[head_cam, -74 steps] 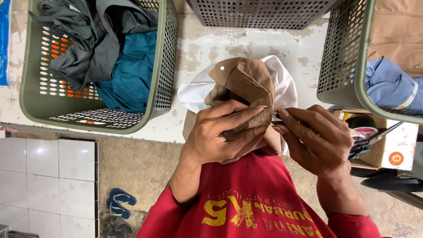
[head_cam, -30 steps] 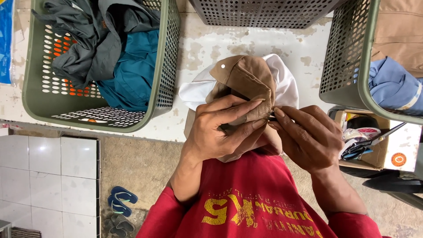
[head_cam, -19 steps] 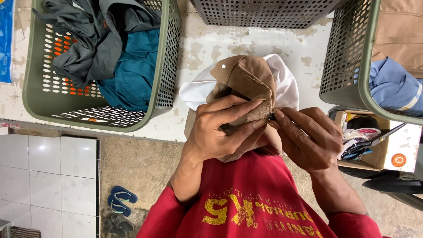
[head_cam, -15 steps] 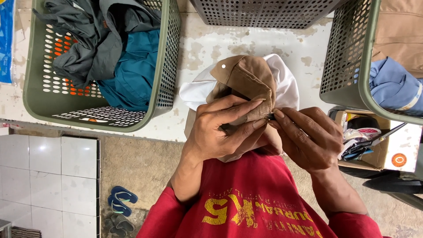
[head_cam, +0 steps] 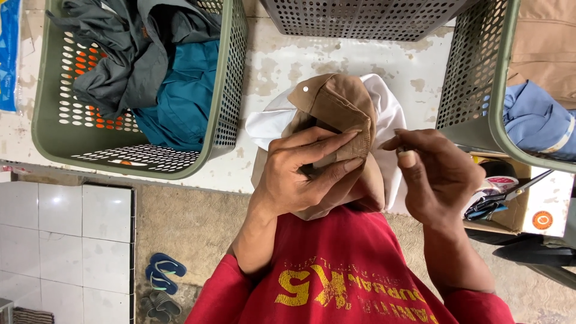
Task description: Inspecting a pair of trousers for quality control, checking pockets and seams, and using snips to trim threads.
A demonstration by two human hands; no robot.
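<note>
head view | worn on head | faces steeply down | close over hands (head_cam: 360, 174) | single view, nothing shared

Cap (head_cam: 336, 114) lies on cloth (head_cam: 384, 114) at bench (head_cam: 282, 66) centre, under left hand (head_cam: 306, 174); right hand (head_cam: 438, 174) just beside it. Baskets: one left (head_cam: 231, 90) holding clothes (head_cam: 156, 66), one behind (head_cam: 360, 18), one right (head_cam: 474, 78). Box with scissors (head_cam: 498, 201) below the right basket; sandals (head_cam: 162, 282) on the floor, lower left.

The left hand (head_cam: 306, 174) is curled, fingers pressed flat. The right hand (head_cam: 435, 174) hovers just beside it, thumb and forefinger pinched.
</note>
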